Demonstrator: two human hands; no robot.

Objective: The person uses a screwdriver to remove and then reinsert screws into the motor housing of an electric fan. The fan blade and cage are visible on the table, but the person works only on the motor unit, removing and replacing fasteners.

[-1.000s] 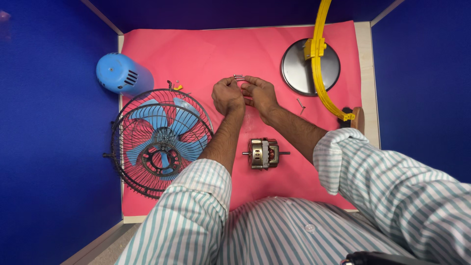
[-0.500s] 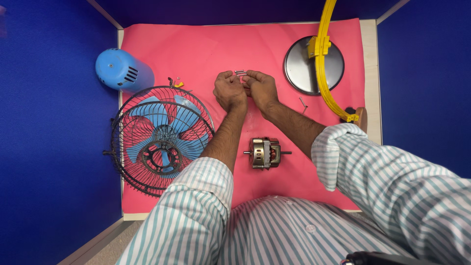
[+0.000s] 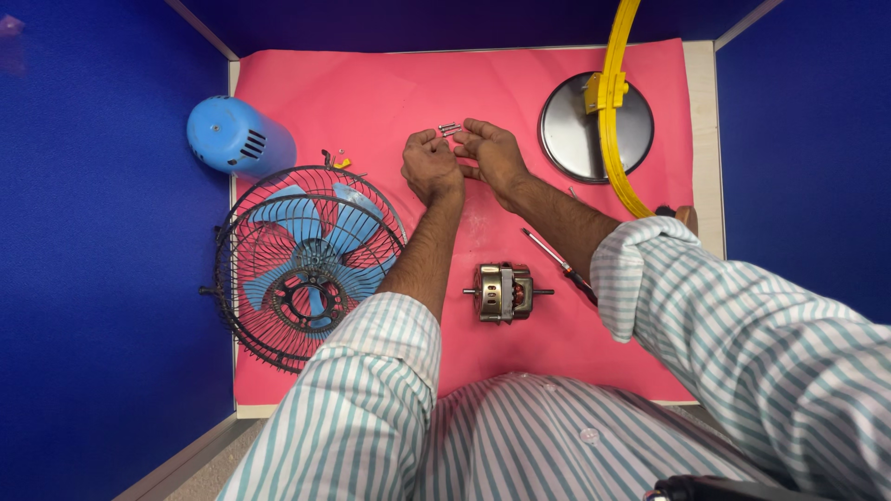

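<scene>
Pink mat (image 3: 353,83) covers the counter; caged fan (image 3: 302,264) lower left, blue housing (image 3: 232,137) above it, round base (image 3: 580,130) far right, motor (image 3: 502,292) near the body. Left hand (image 3: 430,167) and right hand (image 3: 492,153) meet mid-mat, fingers loosely curled, holding nothing. Small screws (image 3: 449,128) lie just beyond the fingertips.

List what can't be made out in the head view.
- Small metal pins beyond the hands: too small to tell what kind.
- Left hand and right hand: palms face down, any hold hidden.
- Screwdriver: handle hidden under the right sleeve.
- Yellow pole: cut off by the top edge.
</scene>
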